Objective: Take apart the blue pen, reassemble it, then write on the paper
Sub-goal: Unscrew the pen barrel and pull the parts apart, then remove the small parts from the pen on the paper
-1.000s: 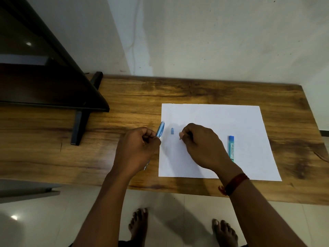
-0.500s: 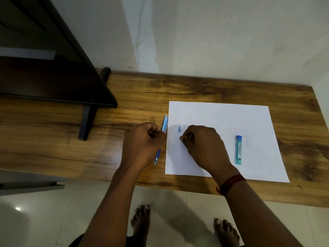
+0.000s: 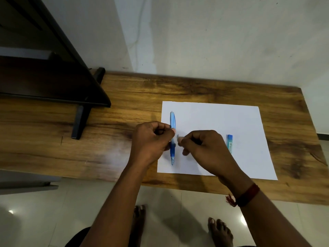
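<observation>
A blue pen (image 3: 172,122) stands lengthwise over the left edge of the white paper (image 3: 222,120), tip toward me. My left hand (image 3: 151,139) is shut on the pen's middle, with the clear upper barrel above my fingers and the dark blue grip and tip below. Just right of it, my right hand (image 3: 204,148) hovers over the paper with thumb and forefinger pinched. A small blurred piece shows at those fingertips, close to the pen. The loose small blue part seen earlier on the paper is out of sight.
A small blue rectangular case (image 3: 229,143) lies on the paper's right half. The paper rests on a wooden table (image 3: 124,104) against a white wall. A black screen on a stand (image 3: 80,118) fills the table's left. My bare feet are on the tiled floor below.
My left hand has carried the pen rightward from the table onto the paper's left edge. My right hand's pinched fingertips now sit close to the pen, and the small blue part is no longer visible.
</observation>
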`<state>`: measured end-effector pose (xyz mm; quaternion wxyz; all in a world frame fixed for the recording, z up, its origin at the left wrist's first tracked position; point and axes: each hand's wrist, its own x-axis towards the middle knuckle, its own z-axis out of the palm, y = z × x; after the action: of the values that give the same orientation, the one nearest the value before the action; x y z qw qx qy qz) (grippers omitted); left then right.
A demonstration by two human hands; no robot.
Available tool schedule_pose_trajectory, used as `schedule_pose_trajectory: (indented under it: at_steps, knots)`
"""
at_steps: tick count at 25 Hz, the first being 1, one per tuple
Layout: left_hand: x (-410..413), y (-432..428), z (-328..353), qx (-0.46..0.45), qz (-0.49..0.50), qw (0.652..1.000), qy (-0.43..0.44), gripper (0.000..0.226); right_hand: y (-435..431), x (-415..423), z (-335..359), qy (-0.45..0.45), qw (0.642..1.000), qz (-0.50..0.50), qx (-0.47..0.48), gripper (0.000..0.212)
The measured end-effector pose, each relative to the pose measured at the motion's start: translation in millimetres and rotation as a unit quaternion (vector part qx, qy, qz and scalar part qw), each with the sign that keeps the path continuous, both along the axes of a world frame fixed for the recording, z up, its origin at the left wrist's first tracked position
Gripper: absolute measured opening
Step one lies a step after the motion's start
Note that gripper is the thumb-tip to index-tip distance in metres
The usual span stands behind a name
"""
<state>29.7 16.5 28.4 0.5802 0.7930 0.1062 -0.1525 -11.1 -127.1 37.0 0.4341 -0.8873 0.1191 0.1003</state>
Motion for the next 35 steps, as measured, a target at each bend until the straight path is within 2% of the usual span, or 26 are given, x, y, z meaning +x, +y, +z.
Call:
schedule_pose_trajectory:
  at_steps: [4,8,11,15,18,22,26,31,35]
  knots:
    - [-6.2,-20.8,-1.8,-0.016,0.004,1.000,0.001,0.006,-5.3,-10.1,-4.4,-0.008,0.999,0.009,-0.031,0.016]
    - [-11.1,-36.9,-6.5,-0.012,-0.020,1.000,0.000,0.005,-14.1,-16.4,-13.2,-0.009,0.997,-0.020,-0.068,0.021]
    - [-15.3,-43.3,-9.0,0.029,-0.033,0.998,-0.033,0.004,-18.4,-20.2,-18.5,-0.017,0.995,-0.055,-0.082,0.027]
    - [-12.5,-39.6,-8.3,0.116,0.033,0.988,-0.097,0.020,-24.1,-21.4,-25.4,-0.013,0.989,-0.084,-0.118,0.033]
    - [-9.0,-34.9,-8.8,0.113,0.094,0.984,-0.099,0.023,-22.5,-19.7,-31.8,-0.012,0.987,-0.073,-0.145,0.033]
    - [-7.8,-33.1,-11.9,0.124,0.101,0.983,-0.092,0.018,-21.0,-14.9,-37.2,-0.020,0.984,-0.060,-0.169,0.032]
    - [-7.3,-35.0,-12.5,0.113,0.080,0.987,-0.078,0.021,-27.4,-17.0,-30.8,-0.038,0.981,-0.063,-0.181,0.032]
    - [-14.0,-49.3,-12.7,0.165,0.006,0.979,-0.121,0.014,-66.2,-26.8,-12.0,-0.089,0.948,-0.183,-0.246,0.020]
    - [-20.3,-64.4,-10.8,0.161,-0.024,0.976,-0.145,0.015,-78.9,-34.8,-13.4,-0.055,0.952,-0.215,-0.211,0.027]
